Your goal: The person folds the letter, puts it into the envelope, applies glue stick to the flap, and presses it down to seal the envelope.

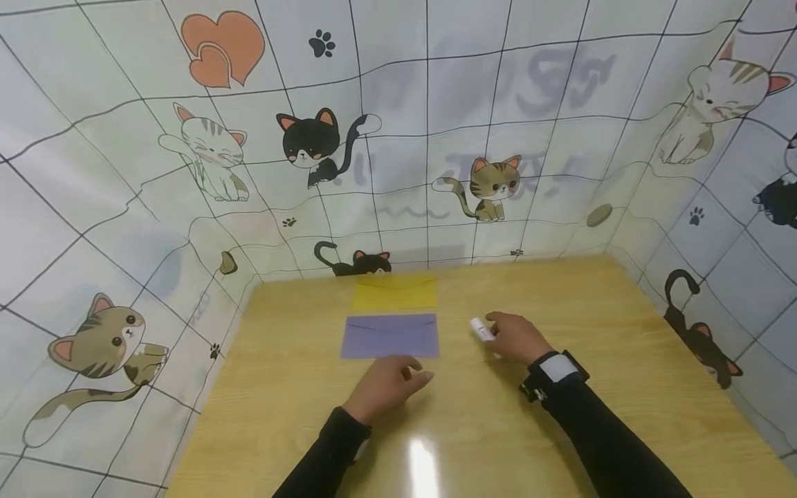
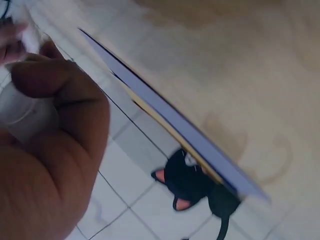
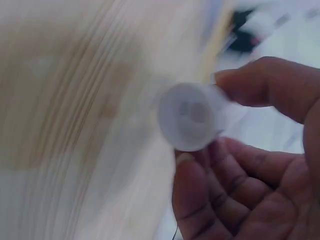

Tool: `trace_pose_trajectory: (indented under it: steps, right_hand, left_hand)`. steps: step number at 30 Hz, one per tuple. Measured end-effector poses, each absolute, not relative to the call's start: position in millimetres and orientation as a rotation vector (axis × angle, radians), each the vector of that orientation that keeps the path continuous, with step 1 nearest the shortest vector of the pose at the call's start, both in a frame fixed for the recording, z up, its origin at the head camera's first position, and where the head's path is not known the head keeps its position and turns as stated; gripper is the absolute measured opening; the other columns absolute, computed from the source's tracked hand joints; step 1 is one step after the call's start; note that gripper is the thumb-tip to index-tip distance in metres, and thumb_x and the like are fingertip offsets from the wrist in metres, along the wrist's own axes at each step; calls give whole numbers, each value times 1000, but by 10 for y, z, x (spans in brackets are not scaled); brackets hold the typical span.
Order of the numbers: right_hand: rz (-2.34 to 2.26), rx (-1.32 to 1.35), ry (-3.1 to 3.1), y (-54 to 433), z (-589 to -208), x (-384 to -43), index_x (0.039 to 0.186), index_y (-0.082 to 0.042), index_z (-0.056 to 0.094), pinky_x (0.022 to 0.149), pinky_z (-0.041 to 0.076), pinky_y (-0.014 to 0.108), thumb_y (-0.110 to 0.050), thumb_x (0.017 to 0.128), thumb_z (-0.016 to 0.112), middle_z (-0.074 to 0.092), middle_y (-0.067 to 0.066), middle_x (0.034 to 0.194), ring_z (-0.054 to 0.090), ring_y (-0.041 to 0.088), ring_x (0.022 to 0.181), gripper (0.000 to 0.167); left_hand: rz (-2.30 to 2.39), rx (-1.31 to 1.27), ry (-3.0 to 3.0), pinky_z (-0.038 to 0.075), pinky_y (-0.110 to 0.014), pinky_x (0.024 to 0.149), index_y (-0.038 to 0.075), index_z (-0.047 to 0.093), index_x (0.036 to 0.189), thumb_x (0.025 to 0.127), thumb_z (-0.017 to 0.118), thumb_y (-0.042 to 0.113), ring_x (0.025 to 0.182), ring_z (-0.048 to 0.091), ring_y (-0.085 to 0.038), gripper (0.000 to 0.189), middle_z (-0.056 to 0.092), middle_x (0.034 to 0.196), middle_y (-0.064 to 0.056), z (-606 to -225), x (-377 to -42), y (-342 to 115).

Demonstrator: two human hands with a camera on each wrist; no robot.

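My right hand [image 1: 519, 337] pinches a small white tube, which looks like a glue stick [image 1: 481, 329], just above the table right of the envelopes. Its round, hollow-looking end [image 3: 187, 117] faces the camera in the right wrist view, between thumb and fingers. Below the purple envelope [image 1: 390, 337] is my left hand [image 1: 386, 387], fingers curled. Within that hand, the left wrist view shows a whitish translucent cap [image 2: 27, 112], partly hidden by the fingers; the head view hides it. A yellow envelope [image 1: 395, 292] lies flat behind the purple one, both flaps toward the back.
The light wooden table [image 1: 299, 415] reflects a bright glare near its front. A white cloth with a grid and cartoon cats [image 1: 405, 138] hangs along the back and both sides, meeting the table edges.
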State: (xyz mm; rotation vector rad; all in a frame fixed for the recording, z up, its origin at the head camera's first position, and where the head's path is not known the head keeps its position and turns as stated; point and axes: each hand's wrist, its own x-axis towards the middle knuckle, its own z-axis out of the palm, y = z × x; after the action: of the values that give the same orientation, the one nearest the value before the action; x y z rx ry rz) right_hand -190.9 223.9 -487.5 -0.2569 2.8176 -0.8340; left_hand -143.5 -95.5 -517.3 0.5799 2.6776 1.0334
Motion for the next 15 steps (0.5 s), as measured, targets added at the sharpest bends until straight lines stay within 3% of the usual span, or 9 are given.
trace_pose_trajectory:
  steps: [3, 5, 10, 15]
  right_hand:
    - [-1137, -345, 2677, 1815, -4783, -1696, 149, 8, 64, 76, 65, 36, -17, 98, 79, 79, 25, 129, 78, 28, 103, 59]
    - [-1304, -368, 2605, 1599, -4741, -1524, 146, 4, 67, 76, 65, 33, -20, 99, 81, 78, 22, 131, 78, 25, 104, 55]
    - [-1597, -411, 2475, 1267, -4805, -1210, 149, -5, 65, 81, 66, 28, -23, 104, 82, 75, 21, 138, 82, 23, 108, 51]
    - [-1702, -571, 2430, 1172, -4994, -1104, 151, -3, 64, 89, 67, 28, -6, 105, 73, 71, 23, 141, 82, 25, 112, 47]
  left_hand:
    - [1157, 549, 2594, 62, -42, 97, 12, 77, 141, 114, 58, 62, 116, 76, -22, 59, 81, 132, -8, -5130, -1425, -871]
    - [1296, 554, 2510, 60, -42, 101, 13, 74, 144, 118, 53, 59, 122, 72, -22, 57, 79, 136, -9, -5082, -1434, -796]
    - [1651, 448, 2255, 57, -32, 95, 8, 69, 140, 119, 55, 49, 110, 67, -16, 48, 74, 125, -10, -5019, -1406, -676]
    - [1930, 234, 2055, 53, -25, 88, -1, 62, 145, 118, 54, 33, 101, 62, -13, 44, 67, 118, -6, -5046, -1348, -657]
